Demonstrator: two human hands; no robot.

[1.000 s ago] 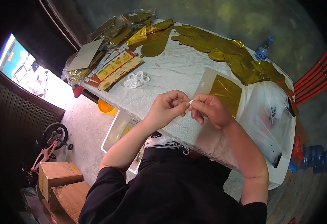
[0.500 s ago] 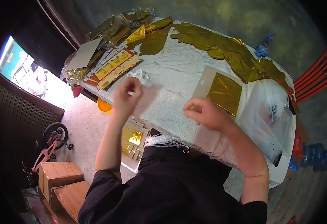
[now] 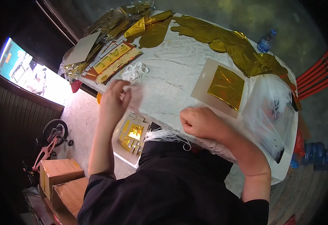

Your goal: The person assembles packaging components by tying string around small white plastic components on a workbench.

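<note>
My left hand (image 3: 114,102) is at the table's near left edge, fingers curled inward and tips smeared by motion; whatever they pinch, if anything, I cannot make out. Just beyond it lies a small tangle of white string loops (image 3: 135,71). Near the front edge my right hand (image 3: 198,122) is closed in a fist, its contents hidden. A bundle of white strings (image 3: 166,135) hangs over the edge at my lap, between the hands. Beyond the right fist lies a pale card sleeve (image 3: 200,85) with a folded gold foil piece (image 3: 227,87) on it.
Flat gold foil balloons (image 3: 224,47) stretch along the table's far edge. Printed cards (image 3: 115,62) and wrapped packs (image 3: 111,26) pile up at left. A clear plastic bag (image 3: 265,108) and a water bottle (image 3: 266,42) stand right. Cardboard boxes (image 3: 61,172) sit on the floor.
My left hand has moved down and left, away from the white loops. My right hand has dropped slightly toward the table edge and its fingers have closed tighter.
</note>
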